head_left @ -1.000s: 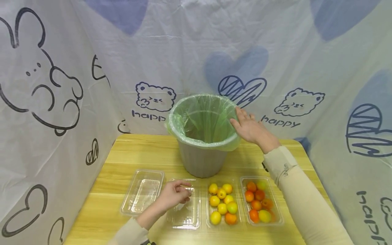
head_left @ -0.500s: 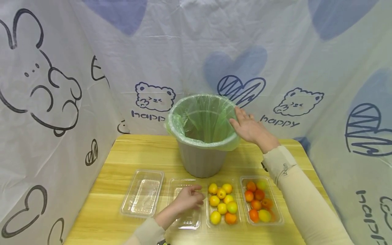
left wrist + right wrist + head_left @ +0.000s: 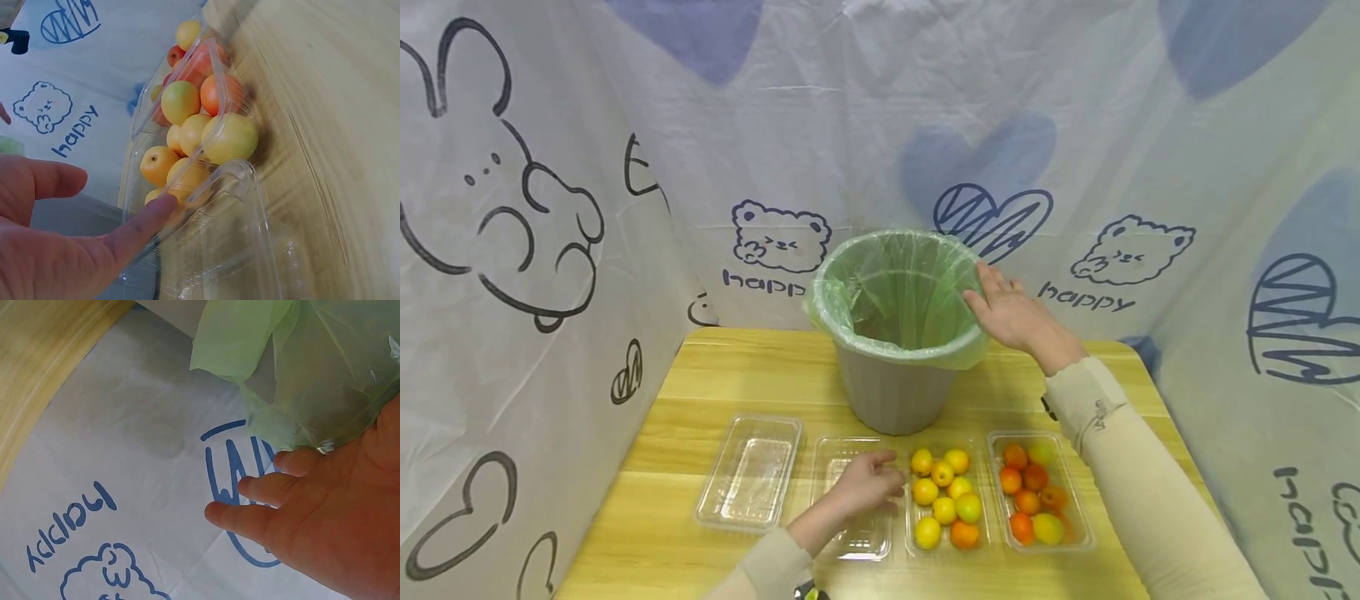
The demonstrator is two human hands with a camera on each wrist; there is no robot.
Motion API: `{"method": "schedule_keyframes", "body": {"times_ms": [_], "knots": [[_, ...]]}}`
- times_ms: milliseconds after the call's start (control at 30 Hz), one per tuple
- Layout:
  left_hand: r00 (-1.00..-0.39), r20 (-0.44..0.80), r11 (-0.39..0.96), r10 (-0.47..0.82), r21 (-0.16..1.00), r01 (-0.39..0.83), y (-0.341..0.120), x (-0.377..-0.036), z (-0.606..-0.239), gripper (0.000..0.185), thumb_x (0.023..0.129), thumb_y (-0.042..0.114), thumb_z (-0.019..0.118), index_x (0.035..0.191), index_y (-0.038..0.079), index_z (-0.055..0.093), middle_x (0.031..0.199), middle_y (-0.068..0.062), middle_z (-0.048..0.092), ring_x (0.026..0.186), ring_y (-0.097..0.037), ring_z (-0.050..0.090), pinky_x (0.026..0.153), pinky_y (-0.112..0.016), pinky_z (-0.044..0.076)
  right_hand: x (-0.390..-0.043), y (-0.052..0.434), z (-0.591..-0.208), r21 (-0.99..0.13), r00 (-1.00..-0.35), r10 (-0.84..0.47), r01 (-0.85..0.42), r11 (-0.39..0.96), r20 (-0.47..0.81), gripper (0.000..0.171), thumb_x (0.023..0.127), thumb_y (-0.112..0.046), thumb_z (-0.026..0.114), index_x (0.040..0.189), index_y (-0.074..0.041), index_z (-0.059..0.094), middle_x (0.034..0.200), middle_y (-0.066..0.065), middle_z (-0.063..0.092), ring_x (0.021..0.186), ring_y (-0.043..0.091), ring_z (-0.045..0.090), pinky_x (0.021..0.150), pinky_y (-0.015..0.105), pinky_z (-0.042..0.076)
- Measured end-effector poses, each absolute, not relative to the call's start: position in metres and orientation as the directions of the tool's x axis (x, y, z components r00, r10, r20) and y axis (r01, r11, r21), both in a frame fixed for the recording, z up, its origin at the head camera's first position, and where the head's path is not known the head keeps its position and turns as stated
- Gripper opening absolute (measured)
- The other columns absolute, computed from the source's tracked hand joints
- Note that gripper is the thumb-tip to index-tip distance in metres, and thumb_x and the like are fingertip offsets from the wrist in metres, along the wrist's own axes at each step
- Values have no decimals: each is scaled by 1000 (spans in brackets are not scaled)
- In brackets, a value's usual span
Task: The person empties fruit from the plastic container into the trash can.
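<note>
Round grey bin [image 3: 895,396]: stands upright on a yellow wood-grain bench [image 3: 760,367], its thin green plastic liner [image 3: 891,350] folded out over the rim.
Person's left hand [image 3: 867,485]: relaxed and grasping nothing, fingers slightly bent, above a clear rectangular plastic tray [image 3: 868,542] in front of the bin; whether a fingertip touches the neighbouring fruit or its tray cannot be told.
Person's right hand [image 3: 1011,315]: released, fingers extended, resting against the lined rim at the right side of the bin.
Small round yellow fruit [image 3: 944,511]: grouped in a clear fruit tray [image 3: 981,475] in front of the bin and slightly right, with an orange piece at the near end.
Orange-red fruit [image 3: 1035,477]: mixed with yellow-green pieces in a clear outer tray [image 3: 1077,500], to the bin's front right.
Clear leftmost tray [image 3: 752,475]: sits to the bin's front left.
White printed cloth [image 3: 865,150]: hangs behind the bin, showing blue hearts, bears and the word "happy."
</note>
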State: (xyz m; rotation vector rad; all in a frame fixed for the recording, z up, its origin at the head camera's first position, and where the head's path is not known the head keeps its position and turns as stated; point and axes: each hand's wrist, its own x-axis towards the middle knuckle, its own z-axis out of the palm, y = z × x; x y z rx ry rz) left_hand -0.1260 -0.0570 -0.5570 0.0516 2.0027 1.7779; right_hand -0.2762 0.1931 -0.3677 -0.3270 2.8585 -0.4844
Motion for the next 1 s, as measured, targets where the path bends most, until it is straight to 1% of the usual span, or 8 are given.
{"method": "schedule_keyframes", "body": {"times_ms": [233,400,567,733,800,867,933,1000], "knots": [[-938,-221,268,266,952,-148,-46,-128,-558,70,91,5,68,147,-24,39,108,-26,74,79,-37,75,70,-44,68,-278,194,-370,-352,-950,-259,-186,917,-174,81,109,-64,8,168,-12,-13,176,18,-8,159,56,-3,128,73,5],[-952,-171,319,255,944,-84,-38,-130,-564,67,91,2,68,145,-26,40,88,-13,70,55,-16,63,50,-22,54,-278,194,-369,-353,-951,-257,-183,917,-174,81,109,-64,8,168,-12,-13,176,18,-8,159,56,-2,128,72,5],[-970,-122,409,208,912,-27,-30,-129,-576,64,90,-4,65,144,-27,40,66,3,47,48,-5,44,42,-13,34,-276,194,-368,-353,-951,-253,-178,919,-180,80,109,-64,9,168,-14,-14,176,18,-8,159,56,-2,127,74,4],[-979,-123,422,162,906,-44,-23,-127,-583,63,87,-9,61,144,-26,41,60,1,51,44,-6,43,38,-15,35,-276,193,-368,-354,-950,-257,-183,917,-175,80,109,-63,9,168,-13,-13,176,18,-8,159,56,-1,128,73,5],[-981,-114,434,159,900,-34,-21,-127,-585,61,86,-9,60,143,-26,43,67,-8,60,45,-7,44,38,-16,36,-276,193,-368,-356,-950,-261,-187,915,-171,81,109,-63,9,168,-13,-13,176,18,-7,159,56,-1,128,73,5],[-983,-96,463,158,886,-12,-20,-127,-586,59,85,-9,61,140,-25,47,86,-24,70,52,-10,49,43,-19,42,-276,193,-368,-363,-950,-261,-185,913,-170,81,109,-64,9,168,-13,-13,176,17,-8,159,55,-1,127,73,5],[-984,-80,495,159,869,9,-19,-128,-588,59,83,-8,62,139,-25,50,113,-39,68,61,-18,56,49,-24,50,-276,194,-369,-367,-951,-260,-184,912,-168,81,109,-64,9,168,-13,-13,176,17,-7,159,55,-1,127,74,4],[-983,-83,512,161,859,11,-19,-127,-588,60,83,-7,63,139,-23,51,133,-44,60,72,-27,63,60,-31,58,-276,194,-370,-371,-952,-259,-183,911,-166,81,109,-64,9,168,-13,-12,176,17,-7,159,55,-1,127,74,4]]}}
